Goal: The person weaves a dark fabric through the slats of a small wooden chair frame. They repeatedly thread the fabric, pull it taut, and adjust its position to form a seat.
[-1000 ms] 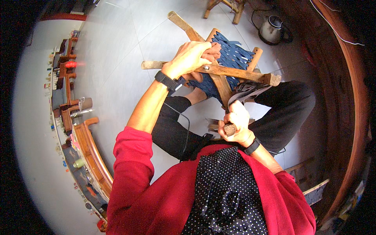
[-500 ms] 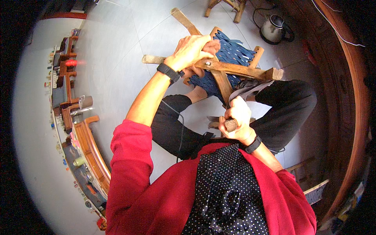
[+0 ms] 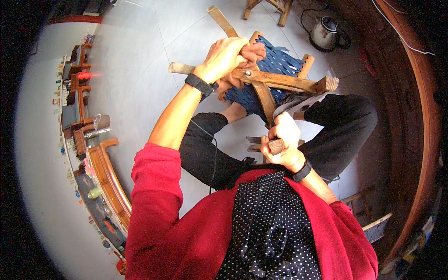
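Folding stool (image 3: 273,77), wood frame w/ blue woven strap seat, sits tipped up across your lap, crossed legs pinned at a bolt, seat facing away from you toward the pale floor (image 3: 140,60).

Your left hand (image 3: 228,56) is wrapped tight round the top of the frame where the bars cross, fingers (image 3: 249,50) curled shut on the wood, no gap showing. Your right hand (image 3: 282,137) is fisted round a wooden handle (image 3: 276,146) low by your waist; fingers pressed together, thumb over. What the handle belongs to is hidden behind the fist, so can't tell the tool.

Risks, as I judge them: frame is only braced by one grip and your knee (image 3: 345,116), so a hard push from the right could twist it and let it slide off. Your left knuckles sit right beside the pivot, easy pinch if the legs scissor. A slipped tool would head toward the straps or your left wrist.

Kettle (image 3: 324,32) stands well apart on the floor; wooden furniture (image 3: 105,172) lines your left.
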Tool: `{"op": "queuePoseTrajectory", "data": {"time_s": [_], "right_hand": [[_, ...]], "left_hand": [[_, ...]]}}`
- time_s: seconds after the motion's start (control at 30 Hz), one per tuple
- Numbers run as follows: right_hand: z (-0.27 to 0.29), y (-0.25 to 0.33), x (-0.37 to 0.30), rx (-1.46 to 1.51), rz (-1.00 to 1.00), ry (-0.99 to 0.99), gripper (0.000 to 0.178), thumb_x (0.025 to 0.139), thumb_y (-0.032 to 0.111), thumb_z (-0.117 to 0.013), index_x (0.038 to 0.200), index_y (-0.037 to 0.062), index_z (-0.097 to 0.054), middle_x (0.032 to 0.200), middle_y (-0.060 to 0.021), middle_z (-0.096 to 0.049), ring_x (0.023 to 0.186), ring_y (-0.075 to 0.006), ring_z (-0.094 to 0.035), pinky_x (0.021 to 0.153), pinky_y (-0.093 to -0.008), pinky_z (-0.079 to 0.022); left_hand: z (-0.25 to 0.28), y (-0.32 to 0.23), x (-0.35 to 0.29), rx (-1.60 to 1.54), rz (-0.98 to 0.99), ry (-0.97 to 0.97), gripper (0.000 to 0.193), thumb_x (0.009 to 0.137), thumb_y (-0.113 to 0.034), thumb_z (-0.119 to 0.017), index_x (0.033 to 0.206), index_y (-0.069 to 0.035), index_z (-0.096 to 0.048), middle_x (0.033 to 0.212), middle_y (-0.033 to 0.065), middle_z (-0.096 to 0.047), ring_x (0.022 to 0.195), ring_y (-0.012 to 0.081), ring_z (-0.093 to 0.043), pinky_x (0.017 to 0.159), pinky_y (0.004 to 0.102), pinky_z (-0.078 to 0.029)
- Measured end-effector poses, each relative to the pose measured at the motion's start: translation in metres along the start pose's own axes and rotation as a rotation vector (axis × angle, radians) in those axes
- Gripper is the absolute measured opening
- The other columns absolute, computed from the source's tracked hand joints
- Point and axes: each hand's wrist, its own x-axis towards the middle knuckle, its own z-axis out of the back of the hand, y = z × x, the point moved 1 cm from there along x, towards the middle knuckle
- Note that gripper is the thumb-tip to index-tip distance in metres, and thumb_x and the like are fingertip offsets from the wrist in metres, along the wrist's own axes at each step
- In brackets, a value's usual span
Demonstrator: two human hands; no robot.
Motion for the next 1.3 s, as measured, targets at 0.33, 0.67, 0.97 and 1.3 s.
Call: {"op": "queuePoseTrajectory", "data": {"time_s": [0.33,0.67,0.97,1.3], "right_hand": [[0.002,-0.001,0.004,0.02,0.034,-0.021,0.028,0.056,0.005,-0.072,0.068,0.0104,-0.048,0.068,-0.0094,-0.045,0.062,-0.0299,-0.047,0.054,-0.0389,-0.038],[0.003,0.001,0.006,0.011,-0.026,-0.006,0.027,0.055,0.005,-0.071,0.065,0.0105,-0.047,0.066,-0.0093,-0.044,0.061,-0.0297,-0.047,0.054,-0.0383,-0.039],[0.002,0.001,0.008,0.008,-0.003,-0.01,0.028,0.056,0.005,-0.072,0.067,0.0103,-0.047,0.068,-0.0095,-0.045,0.061,-0.03,-0.047,0.053,-0.0384,-0.039],[0.005,-0.003,0.002,0.027,-0.034,0.033,0.029,0.056,0.006,-0.073,0.068,0.0112,-0.047,0.068,-0.0086,-0.043,0.062,-0.0297,-0.046,0.054,-0.0392,-0.038]], "left_hand": [[-0.01,-0.004,-0.007,-0.083,0.091,0.131,0.012,0.076,-0.006,-0.067,0.087,-0.002,-0.065,0.081,0.0212,-0.068,0.083,0.0405,-0.068,0.072,0.0471,-0.053],[-0.001,0.004,-0.012,-0.087,0.257,0.064,0.025,0.082,-0.023,-0.078,0.092,-0.003,-0.066,0.086,0.0174,-0.069,0.084,0.0369,-0.068,0.076,0.0444,-0.052],[-0.012,0.018,-0.003,-0.034,0.095,-0.132,0.02,0.081,-0.005,-0.068,0.099,-0.002,-0.061,0.095,0.0175,-0.062,0.095,0.0382,-0.063,0.079,0.044,-0.051],[-0.014,0.02,-0.007,0.03,0.067,-0.108,0.022,0.082,-0.013,-0.073,0.102,-0.006,-0.066,0.097,0.0155,-0.067,0.094,0.0391,-0.065,0.081,0.044,-0.053]]}}
